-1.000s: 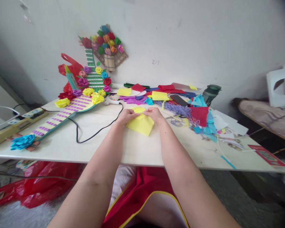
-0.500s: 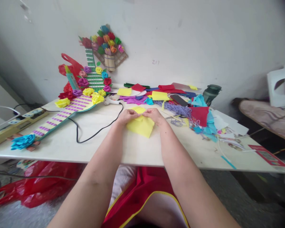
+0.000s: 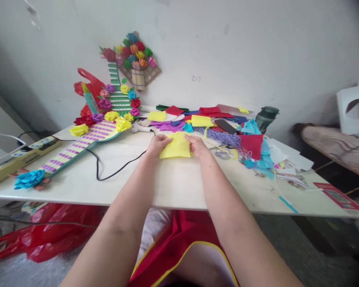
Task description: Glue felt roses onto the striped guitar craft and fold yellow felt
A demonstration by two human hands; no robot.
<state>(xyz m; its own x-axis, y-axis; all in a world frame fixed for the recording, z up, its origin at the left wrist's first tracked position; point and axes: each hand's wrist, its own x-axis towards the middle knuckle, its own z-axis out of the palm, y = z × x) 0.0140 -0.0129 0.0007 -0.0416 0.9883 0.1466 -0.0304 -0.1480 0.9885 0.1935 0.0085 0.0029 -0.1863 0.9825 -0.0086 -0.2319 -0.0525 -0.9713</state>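
Note:
A yellow sheet [image 3: 176,146], which looks like crepe paper or thin felt, is held up a little above the white table [image 3: 179,183]. My left hand [image 3: 158,144] pinches its left edge and my right hand [image 3: 195,145] pinches its right edge. Between them the sheet is spread fairly flat, its lower edge nearly straight. Beyond my hands lie more yellow pieces [image 3: 201,120] and purple sheets [image 3: 170,125]. Near my right hand are a tangle of lilac yarn [image 3: 223,137] and a partly hidden pair of scissors [image 3: 212,148].
Left, a guitar-shaped craft [image 3: 77,143] bears paper flowers, beside a power strip [image 3: 24,155]. A glue gun [image 3: 142,127] trails a black cable [image 3: 113,173]. At the back right stand a phone [image 3: 225,126] and a dark bottle [image 3: 266,117]. Paper scraps [image 3: 287,153] cover the right side.
The yellow sheet was bunched between my fingertips with its lower corner hanging down. Now my hands are farther apart and the sheet is spread out, its lower edge higher.

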